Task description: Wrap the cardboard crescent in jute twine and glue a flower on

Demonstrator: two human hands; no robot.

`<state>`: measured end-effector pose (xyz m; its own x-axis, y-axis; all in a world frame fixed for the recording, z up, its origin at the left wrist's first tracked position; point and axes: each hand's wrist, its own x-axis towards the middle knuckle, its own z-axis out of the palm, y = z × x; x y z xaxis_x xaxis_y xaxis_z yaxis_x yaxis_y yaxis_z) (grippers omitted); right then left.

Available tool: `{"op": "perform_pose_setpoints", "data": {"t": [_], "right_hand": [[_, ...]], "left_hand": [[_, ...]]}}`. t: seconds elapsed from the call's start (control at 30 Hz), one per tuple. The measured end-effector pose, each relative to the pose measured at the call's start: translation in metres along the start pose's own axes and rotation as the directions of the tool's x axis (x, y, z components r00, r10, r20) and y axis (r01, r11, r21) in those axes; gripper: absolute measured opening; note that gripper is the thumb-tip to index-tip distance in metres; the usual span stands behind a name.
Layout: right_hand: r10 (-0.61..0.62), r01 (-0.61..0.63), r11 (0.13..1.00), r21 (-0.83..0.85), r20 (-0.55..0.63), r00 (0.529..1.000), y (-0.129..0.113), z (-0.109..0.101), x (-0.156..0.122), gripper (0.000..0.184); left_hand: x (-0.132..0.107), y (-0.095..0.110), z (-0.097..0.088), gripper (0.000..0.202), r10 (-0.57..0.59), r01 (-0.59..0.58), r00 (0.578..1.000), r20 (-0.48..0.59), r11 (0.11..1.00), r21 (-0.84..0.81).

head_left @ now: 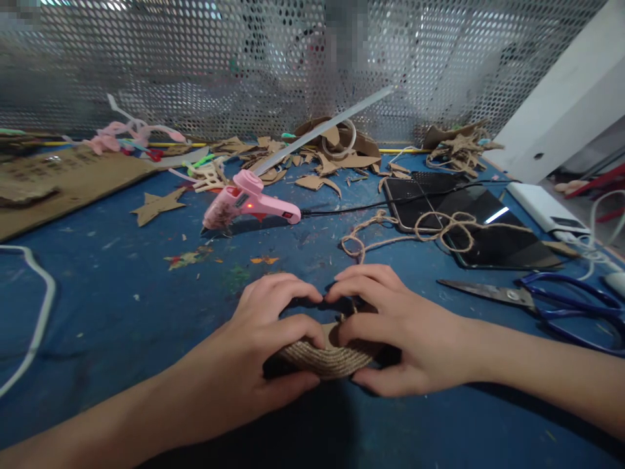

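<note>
Between my two hands is a curved cardboard piece (327,361) with rows of brown twine laid along its near side. My left hand (273,326) grips its left part, thumb underneath at the front and fingers curled over the top. On the right part, my right hand (390,326) holds it the same way, fingertips close to the left ones. A loose length of twine (364,247) runs from behind my right fingers to loops lying on a dark tablet. Much of the piece is hidden by my fingers.
A pink glue gun (249,202) with a lit orange light and a long glue stick lies ahead. Scissors (517,296) with blue handles, a black tablet (469,221) and a white power bank (544,205) are at right. Cardboard scraps (317,169) line the perforated metal screen (219,71).
</note>
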<state>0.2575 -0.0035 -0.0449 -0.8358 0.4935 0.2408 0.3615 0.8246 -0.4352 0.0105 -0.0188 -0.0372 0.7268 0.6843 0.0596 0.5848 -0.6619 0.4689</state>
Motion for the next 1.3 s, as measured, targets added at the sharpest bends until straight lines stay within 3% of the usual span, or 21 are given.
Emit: {"op": "perform_pose_setpoints", "data": {"t": [0.37,0.53,0.67,0.87,1.0,1.1,1.2,1.3], "right_hand": [[-0.022,0.022,1.000,-0.003,-0.029,0.999,0.009,-0.006,-0.001,0.039],[-0.031,0.032,0.999,0.020,-0.058,0.998,0.010,-0.004,0.000,0.012],[-0.008,0.009,0.999,0.031,-0.050,0.999,0.009,-0.003,0.001,0.011],[-0.001,0.003,1.000,0.027,-0.065,0.998,0.008,-0.003,0.001,0.011],[-0.007,0.010,0.999,0.037,-0.076,0.997,0.008,-0.004,0.001,0.011],[-0.004,0.008,0.998,0.055,-0.084,0.996,0.009,-0.004,0.001,0.011],[-0.004,0.011,0.998,0.067,-0.111,0.994,0.009,-0.003,0.001,0.010],[-0.003,0.012,0.998,0.069,-0.130,0.992,0.010,-0.002,0.000,0.009]], "left_hand": [[-0.002,-0.017,-0.012,0.025,0.019,-0.019,1.000,-0.005,0.999,0.036],[-0.004,-0.007,-0.008,0.027,-0.052,0.052,0.991,-0.127,0.999,0.001],[-0.004,0.005,0.001,0.031,-0.030,0.039,0.973,-0.230,0.999,0.034],[0.000,0.002,0.009,0.026,-0.021,0.034,0.973,-0.231,0.998,0.052],[0.000,-0.006,-0.001,0.038,0.037,-0.024,0.942,-0.335,0.999,0.044],[-0.004,-0.008,-0.016,0.014,0.100,-0.092,0.922,-0.373,0.995,0.038],[-0.008,-0.005,-0.027,0.010,0.065,-0.089,0.923,-0.378,0.995,-0.048],[-0.011,-0.003,-0.026,0.012,-0.001,-0.052,0.928,-0.372,0.990,-0.134]]}}
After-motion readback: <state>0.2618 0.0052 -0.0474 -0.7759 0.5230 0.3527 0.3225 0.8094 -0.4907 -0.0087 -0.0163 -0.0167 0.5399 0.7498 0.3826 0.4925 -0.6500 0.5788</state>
